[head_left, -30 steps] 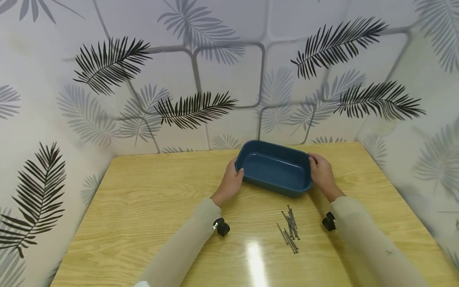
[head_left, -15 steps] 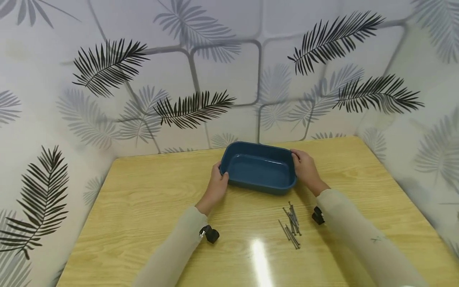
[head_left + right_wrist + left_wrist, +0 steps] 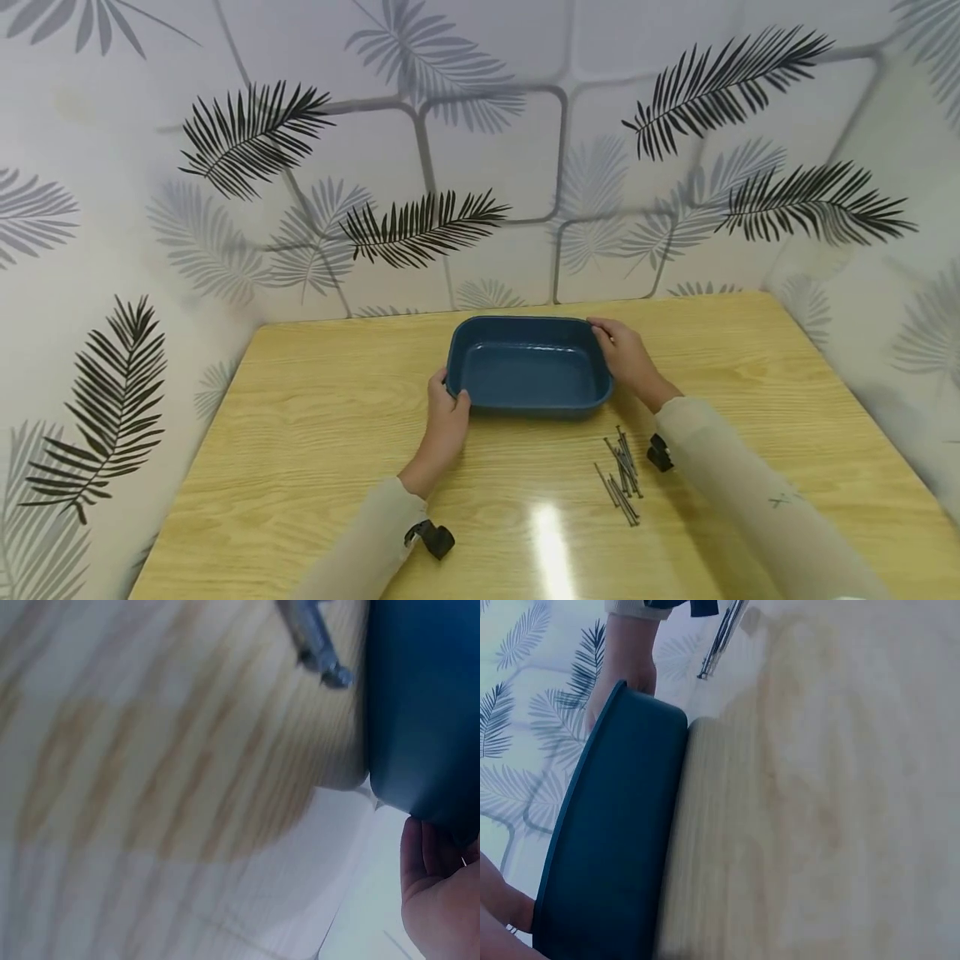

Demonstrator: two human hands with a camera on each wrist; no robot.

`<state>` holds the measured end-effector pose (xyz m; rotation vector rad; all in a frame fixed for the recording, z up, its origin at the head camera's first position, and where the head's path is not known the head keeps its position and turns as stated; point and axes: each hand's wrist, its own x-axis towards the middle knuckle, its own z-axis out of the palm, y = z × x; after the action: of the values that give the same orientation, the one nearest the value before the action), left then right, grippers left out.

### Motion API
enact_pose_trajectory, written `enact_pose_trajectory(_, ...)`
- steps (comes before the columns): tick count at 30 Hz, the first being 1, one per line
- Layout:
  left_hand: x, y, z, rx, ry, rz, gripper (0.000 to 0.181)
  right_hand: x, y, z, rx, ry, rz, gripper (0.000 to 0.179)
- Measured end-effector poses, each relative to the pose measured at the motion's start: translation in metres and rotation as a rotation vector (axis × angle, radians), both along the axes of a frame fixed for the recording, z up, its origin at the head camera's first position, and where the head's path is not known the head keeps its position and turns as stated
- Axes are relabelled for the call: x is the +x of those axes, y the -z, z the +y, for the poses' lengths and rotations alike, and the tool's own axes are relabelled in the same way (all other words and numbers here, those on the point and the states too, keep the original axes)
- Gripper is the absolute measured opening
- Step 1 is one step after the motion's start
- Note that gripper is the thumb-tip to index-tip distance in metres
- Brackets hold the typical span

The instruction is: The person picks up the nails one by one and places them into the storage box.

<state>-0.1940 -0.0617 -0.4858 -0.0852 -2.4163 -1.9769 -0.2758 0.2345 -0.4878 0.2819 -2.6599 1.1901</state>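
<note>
Between both hands is a dark blue rectangular tray (image 3: 532, 379), deep-walled, with nothing inside. My left hand (image 3: 444, 425) grips its near left corner, thumb over the rim. At the far right side, my right hand (image 3: 628, 357) holds the rim with curled fingers. In the left wrist view the tray's outer wall (image 3: 622, 817) stands close to the tabletop; whether it touches cannot be told. Several long nails (image 3: 621, 475) lie in a loose pile on the table, just in front of the tray's right end. A few nail ends (image 3: 319, 645) show blurred in the right wrist view.
The light wood table (image 3: 337, 417) runs back to a wall (image 3: 495, 167) with a leaf pattern. A bright streak of reflected light (image 3: 551, 546) lies on its front part. Small black wrist cameras (image 3: 435, 540) sit on both sleeves.
Both hands have carried the tray to the left and a little nearer. It has turned so its long sides lie about level across the view. The nails have stayed put.
</note>
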Motion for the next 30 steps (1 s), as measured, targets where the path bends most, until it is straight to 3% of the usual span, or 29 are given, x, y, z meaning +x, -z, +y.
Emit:
enact_pose_trajectory(13, 0.036, 0.002, -0.019, -0.020, -0.121, 0.015, 0.048, 0.005, 0.001, -0.030, -0.024, -0.093, -0.054, 0.036)
enact_pose_trajectory(26, 0.052, 0.008, -0.030, -0.024, -0.200, -0.024, 0.046, 0.025, 0.004, -0.041, -0.003, -0.108, -0.021, 0.034)
enact_pose_trajectory(30, 0.057, 0.006, -0.033, -0.009, -0.189, -0.035, 0.047, 0.033, 0.002, -0.043, -0.011, -0.110, -0.011, 0.033)
